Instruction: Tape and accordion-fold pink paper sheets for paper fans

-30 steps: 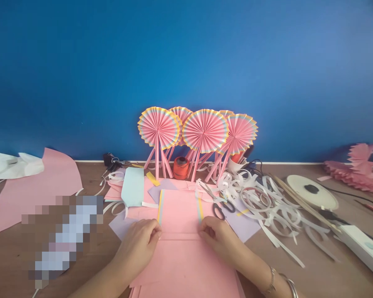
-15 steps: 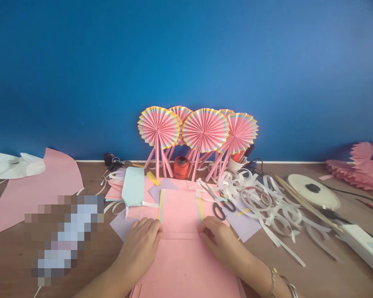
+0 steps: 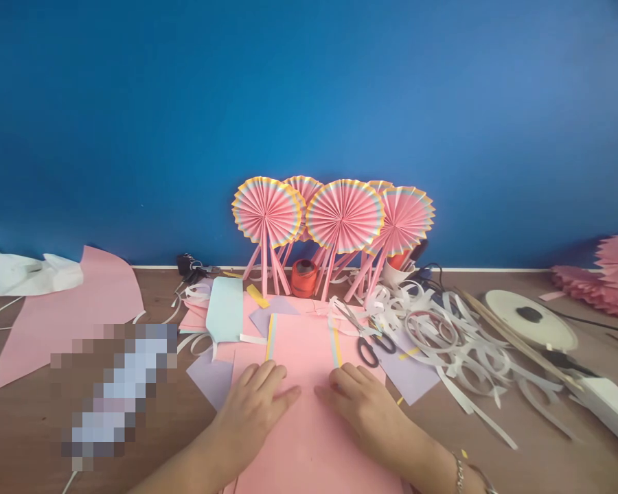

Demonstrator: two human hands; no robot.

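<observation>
A pink paper sheet (image 3: 303,346) with yellow and pale blue strips along its two long edges lies on the wooden table in front of me. My left hand (image 3: 255,405) rests flat on its near left part, fingers stretched out and thumb pointing right. My right hand (image 3: 363,401) presses on the sheet beside it, fingers curled down with the tips on the paper. The two hands are close together near the middle of the sheet. Neither hand holds anything.
Several pink pleated paper fans (image 3: 342,216) on sticks lean against the blue wall. An orange twine spool (image 3: 303,276), scissors (image 3: 365,339), curled white paper strips (image 3: 443,336), a round white disc (image 3: 530,328), a white power strip (image 3: 610,405) and a loose pink sheet (image 3: 66,312) surround the work area.
Both hands slid inward along the sheet from its side edges toward the middle. The left hand's fingers have spread flat. The view shifted slightly left.
</observation>
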